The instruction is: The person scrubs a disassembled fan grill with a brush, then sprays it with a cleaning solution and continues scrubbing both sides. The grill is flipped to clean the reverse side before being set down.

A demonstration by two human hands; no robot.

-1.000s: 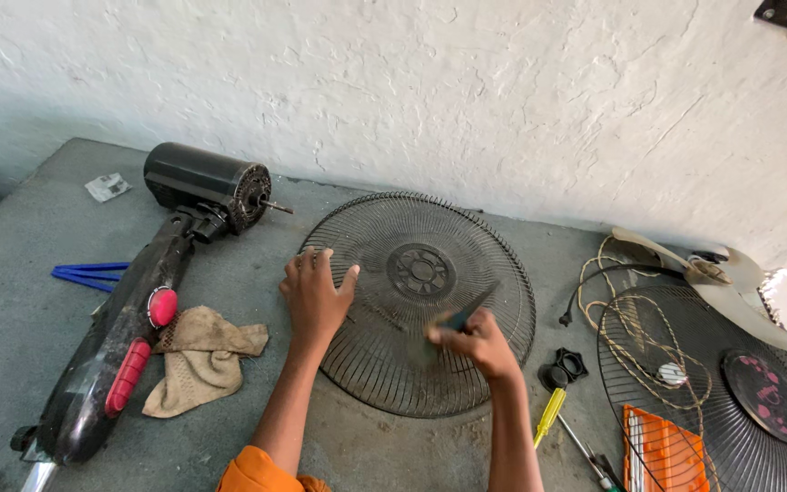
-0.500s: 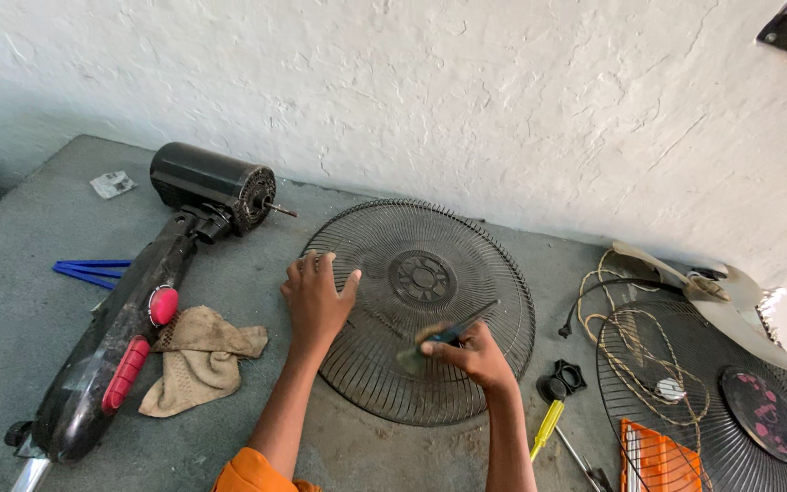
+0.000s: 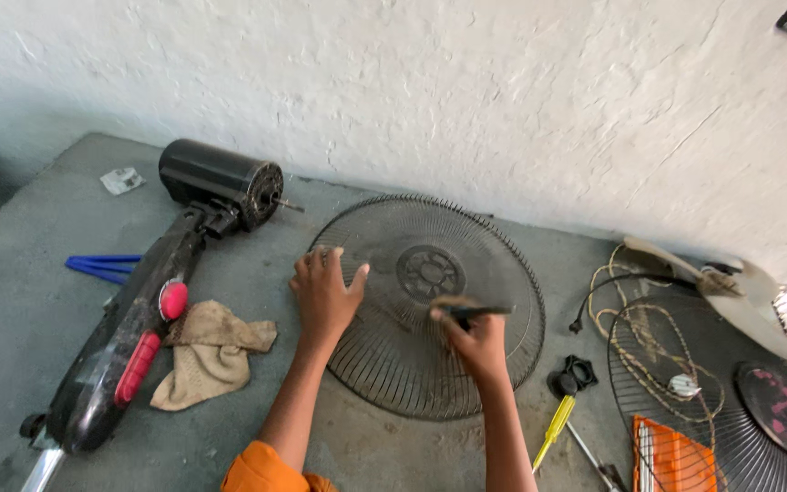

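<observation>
Round black wire fan guard (image 3: 393, 364) lies flat at centre frame on the grey table (image 3: 38, 301). Left hand (image 3: 325, 292) presses on its left rim, open-palmed, fingers spread. Right hand (image 3: 475, 342) clutches a dark-handled brush (image 3: 466, 310) over the mesh. Beige crumpled rag (image 3: 207, 351) sits lower left.

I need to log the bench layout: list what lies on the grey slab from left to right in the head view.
Blue strips → black fan body with motor → tan rag → left hand → right hand holding a brush on the round wire grille → yellow-handled screwdriver → coiled cord → orange piece
</observation>
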